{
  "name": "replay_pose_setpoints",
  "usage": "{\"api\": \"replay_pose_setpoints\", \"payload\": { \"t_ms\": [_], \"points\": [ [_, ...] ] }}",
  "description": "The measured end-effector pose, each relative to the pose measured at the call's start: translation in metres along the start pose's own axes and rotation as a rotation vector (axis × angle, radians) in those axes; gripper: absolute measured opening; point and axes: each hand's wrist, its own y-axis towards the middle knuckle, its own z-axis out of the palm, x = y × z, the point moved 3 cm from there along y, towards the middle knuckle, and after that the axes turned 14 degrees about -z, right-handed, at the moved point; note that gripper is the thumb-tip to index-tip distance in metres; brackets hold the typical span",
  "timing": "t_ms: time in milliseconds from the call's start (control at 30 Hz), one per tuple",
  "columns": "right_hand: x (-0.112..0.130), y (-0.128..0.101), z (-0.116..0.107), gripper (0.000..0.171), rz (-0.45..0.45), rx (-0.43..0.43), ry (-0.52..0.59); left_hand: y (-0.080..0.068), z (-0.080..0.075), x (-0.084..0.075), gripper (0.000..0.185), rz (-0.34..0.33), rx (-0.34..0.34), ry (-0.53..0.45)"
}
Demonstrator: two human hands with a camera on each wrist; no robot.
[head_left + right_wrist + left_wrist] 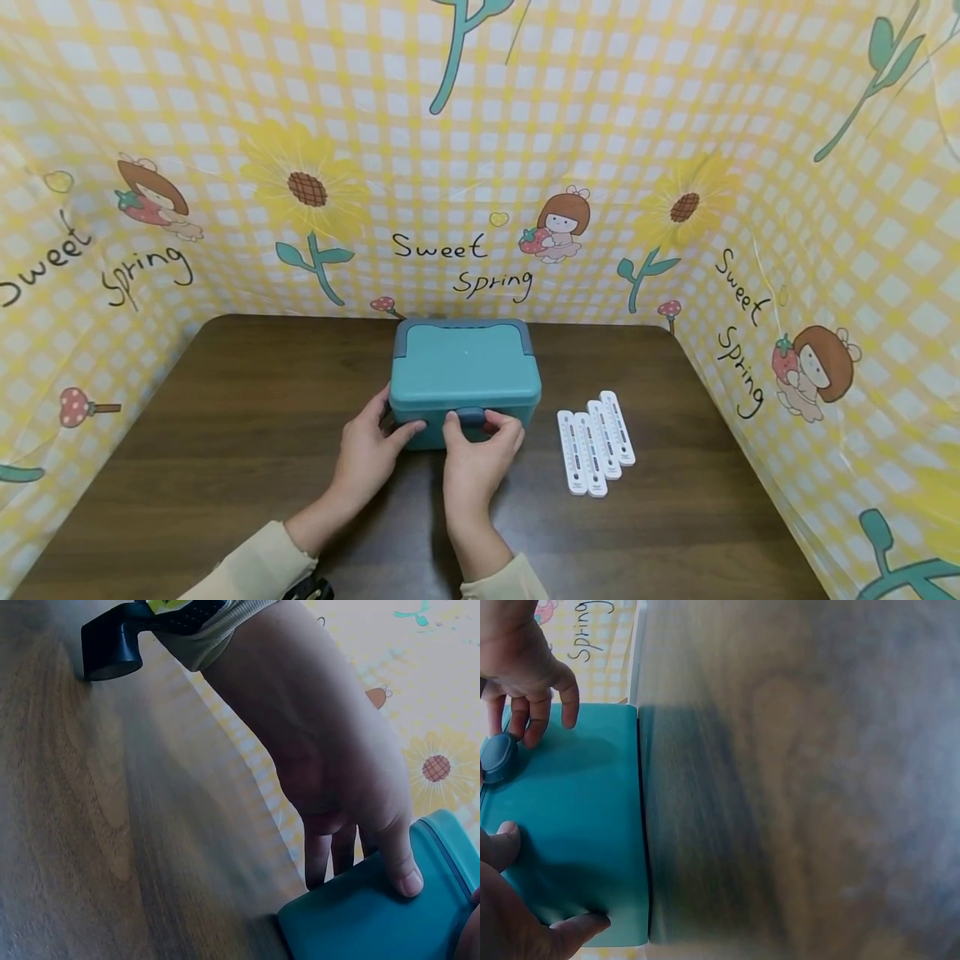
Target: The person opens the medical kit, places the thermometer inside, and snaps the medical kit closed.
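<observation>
A teal lunch box with a blue-grey rim and its lid down stands at the back of the table. My left hand grips its front left corner, thumb on the front wall and fingers along the left side. At the front, my right hand pinches the dark blue latch between thumb and fingers. The left wrist view shows the right fingertips at the edge of that latch. In the right wrist view the left thumb lies against the box's front.
Several white thermometer strips lie side by side on the brown wooden table, right of the box. A yellow checked cloth with printed flowers surrounds the table at the back and both sides.
</observation>
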Motion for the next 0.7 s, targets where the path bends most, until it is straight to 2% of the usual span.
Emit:
{"api": "replay_pose_setpoints", "payload": {
  "t_ms": [333, 700],
  "points": [
    [-0.0007, 0.0004, -0.0008, 0.048, -0.007, 0.018, -0.021, -0.0050, 0.0038, 0.0000, 0.080, 0.024, 0.023, -0.009],
    [0.0035, -0.0005, -0.0018, 0.047, -0.044, 0.023, -0.039, -0.0069, 0.0039, -0.0016, 0.076, 0.037, -0.004, 0.025]
  ]
}}
